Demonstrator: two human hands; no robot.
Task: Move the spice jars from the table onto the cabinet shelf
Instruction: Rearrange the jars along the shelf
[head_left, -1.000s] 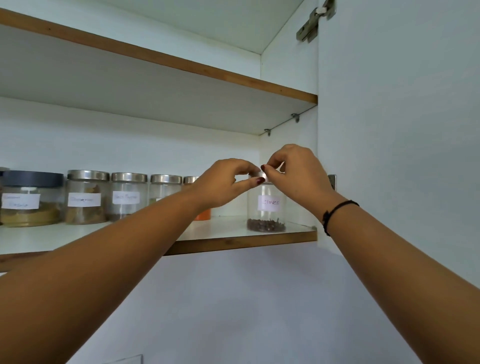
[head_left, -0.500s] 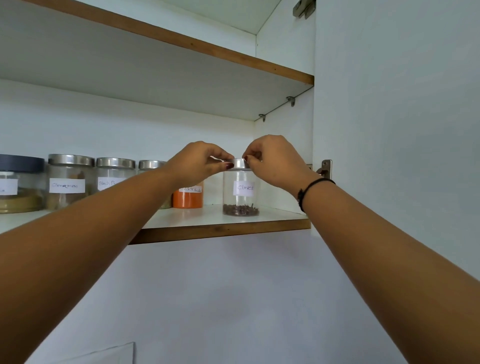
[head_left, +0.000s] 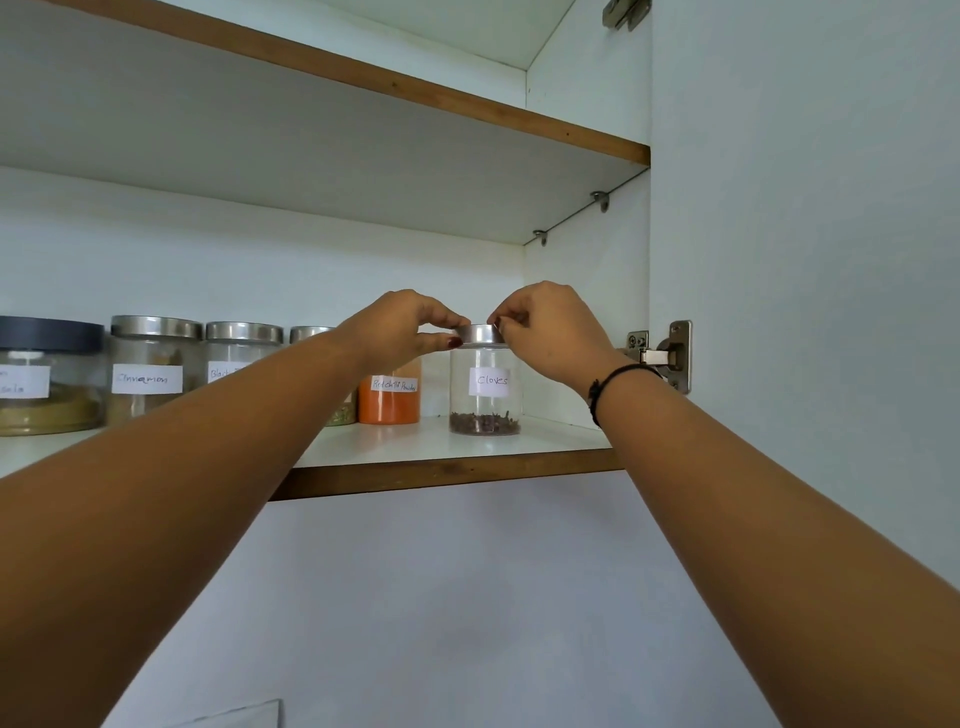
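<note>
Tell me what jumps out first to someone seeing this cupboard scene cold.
Two bare arms reach up, and the left hand and right hand pinch the metal lid of the Cloves jar, which stands upright near the right end of the shelf. Just left of it sits the bright orange red chilli powder jar, the one splash of colour in a row of steel-lidded jars.

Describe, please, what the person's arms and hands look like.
Both forearms are bare, with no sleeves in view. A thin black cord bracelet circles the right wrist. The left hand has dark red polish on its thumbnail. The right hand shows no rings.
</note>
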